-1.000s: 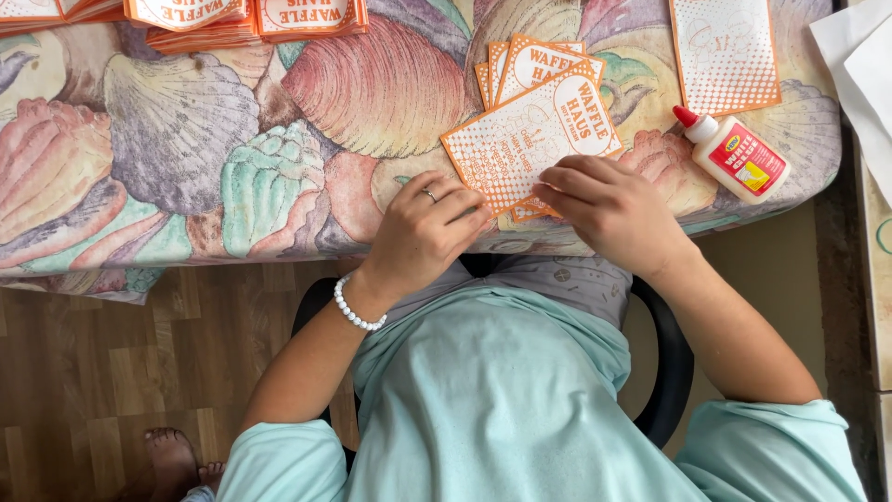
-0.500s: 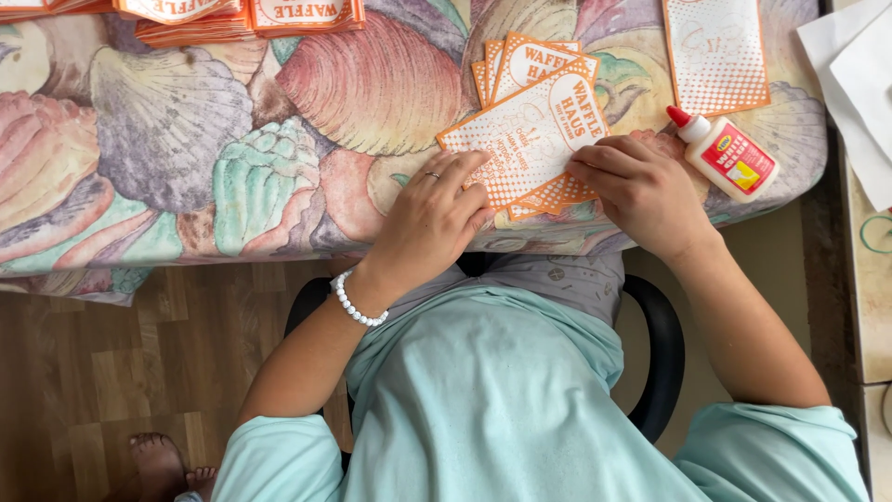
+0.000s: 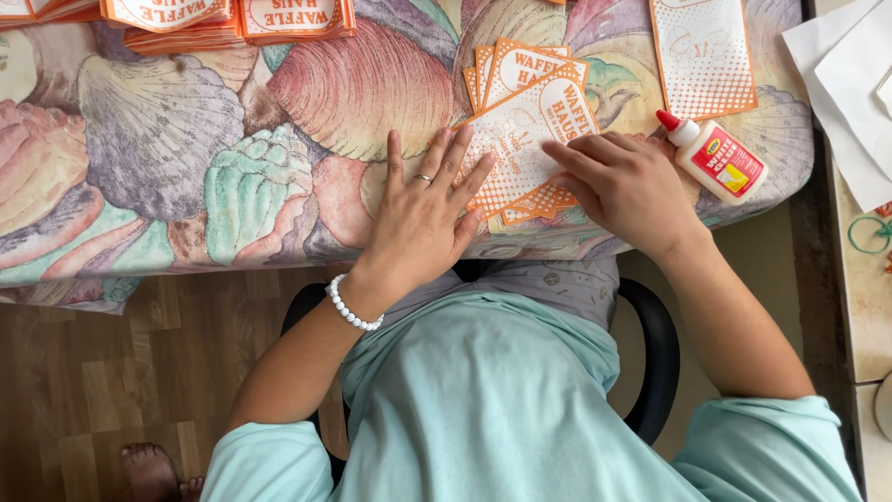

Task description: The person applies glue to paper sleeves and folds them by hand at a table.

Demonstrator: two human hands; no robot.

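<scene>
Under both hands: an orange-and-white printed paper bag (image 3: pixel 520 139) lies tilted near the front edge of the surface, on top of a small fan of like bags (image 3: pixel 506 65).
Left hand: the left hand (image 3: pixel 423 218) lies flat, palm down, fingers (image 3: pixel 451 153) spread wide and gripping nothing; the fingertips press the bag's left part, the palm rests on the cloth.
Right hand: the right hand (image 3: pixel 623 181) bears down on the bag's right part, fingers loosely curled with the tips on the paper; whether anything is pinched beneath them cannot be told.
Wrist: a white bead bracelet (image 3: pixel 351 307) circles the left wrist.
Just right of the right hand: a small white glue bottle with a red cap (image 3: pixel 714 158) lies on its side, seemingly touching the hand.
Beyond the bottle: one flat orange-dotted paper bag (image 3: pixel 701 51) lies by itself.
Far edge, left: stacks of orange printed bags (image 3: pixel 232 19) sit in a row.
Surface: a cloth with large pastel seashells (image 3: pixel 186 158) covers it.
Right margin: white paper sheets (image 3: pixel 850 93) lie on a neighbouring top.
Below: a mint-green shirt (image 3: pixel 502 409), a black chair (image 3: pixel 655 372), a wooden floor (image 3: pixel 102 372).
</scene>
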